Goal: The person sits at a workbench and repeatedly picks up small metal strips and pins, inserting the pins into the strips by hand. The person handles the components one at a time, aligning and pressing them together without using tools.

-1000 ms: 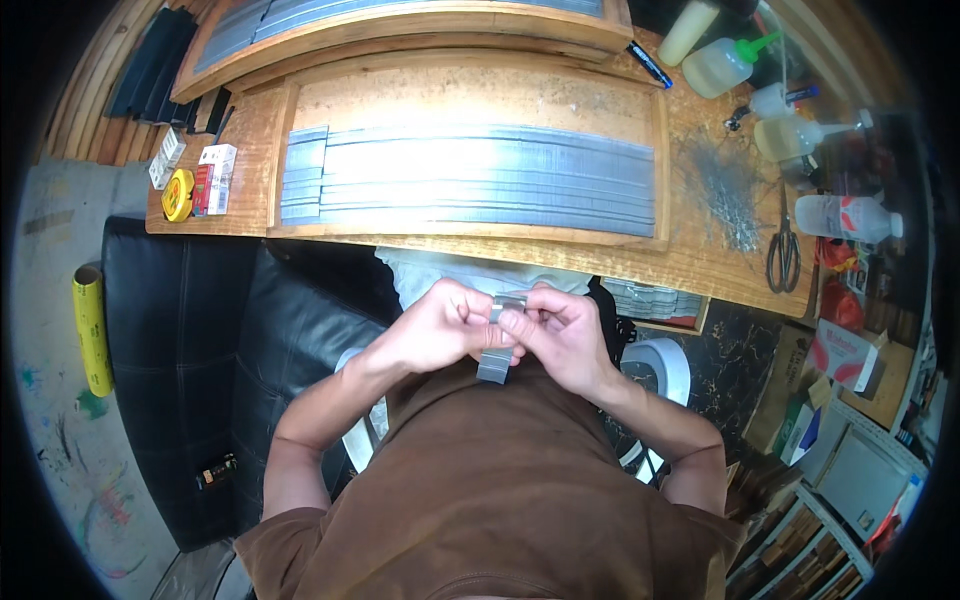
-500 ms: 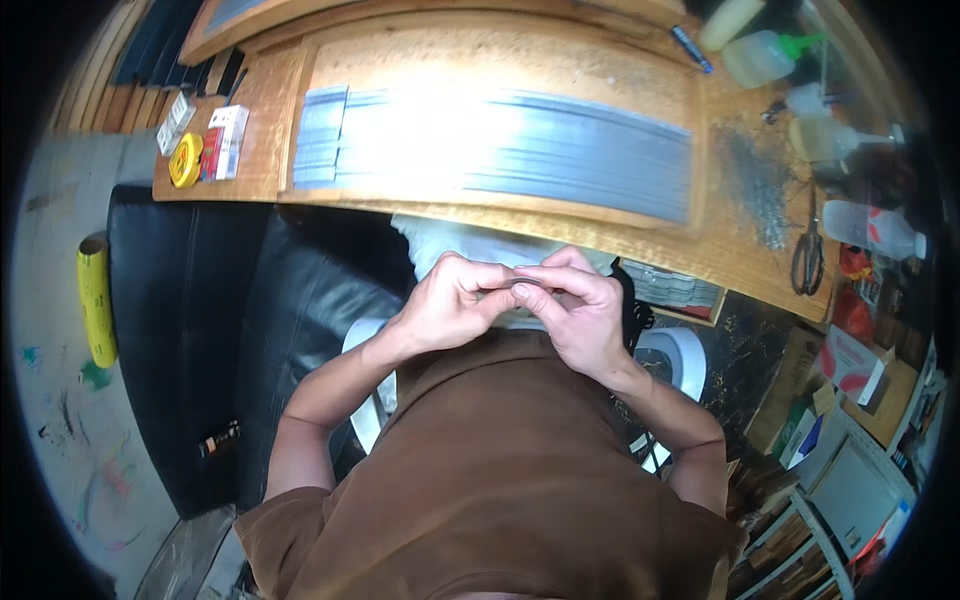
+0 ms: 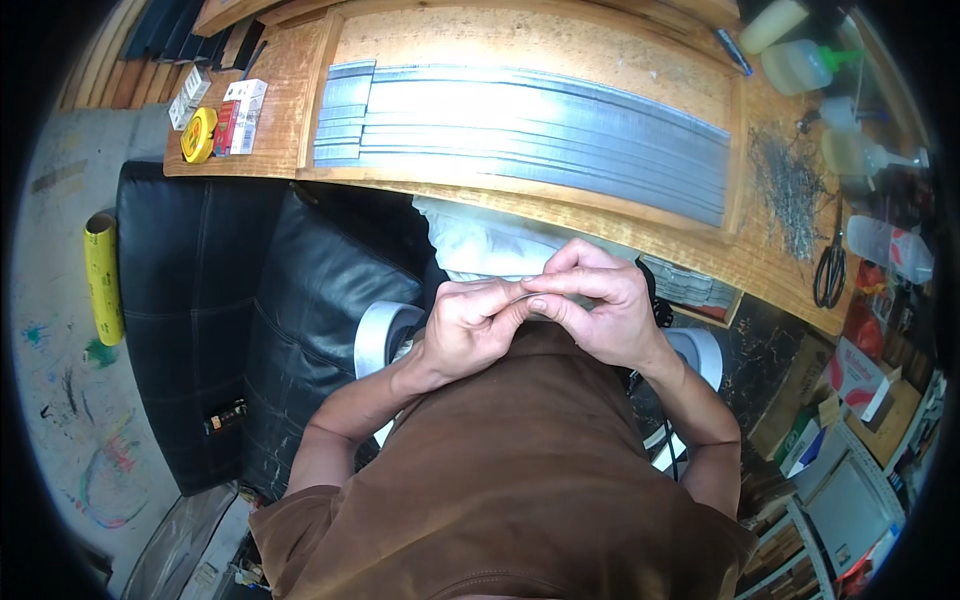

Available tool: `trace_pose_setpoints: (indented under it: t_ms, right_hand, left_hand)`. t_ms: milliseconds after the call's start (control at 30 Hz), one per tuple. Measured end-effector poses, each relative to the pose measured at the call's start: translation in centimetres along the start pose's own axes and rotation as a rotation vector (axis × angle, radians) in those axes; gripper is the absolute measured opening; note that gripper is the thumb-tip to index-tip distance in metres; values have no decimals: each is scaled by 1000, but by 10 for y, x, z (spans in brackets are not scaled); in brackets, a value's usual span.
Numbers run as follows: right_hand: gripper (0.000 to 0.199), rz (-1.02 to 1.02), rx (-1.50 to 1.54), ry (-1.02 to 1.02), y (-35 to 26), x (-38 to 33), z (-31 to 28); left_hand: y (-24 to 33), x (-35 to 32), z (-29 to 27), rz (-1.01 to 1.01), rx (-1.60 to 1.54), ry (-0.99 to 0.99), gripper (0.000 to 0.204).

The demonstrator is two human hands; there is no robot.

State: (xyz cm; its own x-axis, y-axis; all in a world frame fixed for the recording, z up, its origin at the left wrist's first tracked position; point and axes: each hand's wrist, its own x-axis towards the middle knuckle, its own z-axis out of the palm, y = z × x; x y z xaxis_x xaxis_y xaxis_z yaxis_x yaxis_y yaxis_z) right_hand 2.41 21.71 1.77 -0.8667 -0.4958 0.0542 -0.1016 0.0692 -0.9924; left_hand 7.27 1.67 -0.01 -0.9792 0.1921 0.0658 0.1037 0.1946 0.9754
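In front of my waist, my left hand (image 3: 465, 328) and my right hand (image 3: 607, 308) meet with thumbs and forefingers pinched. Between their fingertips is a small, thin, dark-edged piece (image 3: 535, 296). It is seen nearly edge-on and mostly covered, so its kind cannot be made out. Beyond my hands, long grey metal strips (image 3: 540, 125) lie side by side on the wooden workbench (image 3: 420, 186), with several shorter ones at their left end. Neither hand touches the bench.
A yellow tape measure (image 3: 199, 135) and small boxes (image 3: 246, 115) sit at the bench's left. Pins or nails (image 3: 790, 190), black scissors (image 3: 830, 272) and bottles (image 3: 797, 68) are at the right. A black padded seat (image 3: 190, 300) and yellow roll (image 3: 102, 280) stand left.
The view has shifted, so the bench sits higher and farther right in it. My hands stay together, pinching the thin piece, and appear slightly lower and more to the right.
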Motion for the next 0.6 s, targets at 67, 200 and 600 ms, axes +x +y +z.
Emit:
trace_pose_setpoints:
  t_ms: [67, 200, 600]
  right_hand:
    - [20, 27, 15, 1, -1, 0, -1]
    - [18, 65, 66, 0, 1, -1, -3]
    - [14, 101, 109, -23, 3, 2, -4]
  left_hand:
    - [2, -1, -5, -45, 53, -59, 15]
    - [0, 0, -1, -3, 0, -33, 15]
    - [3, 0, -1, -5, -3, -33, 19]
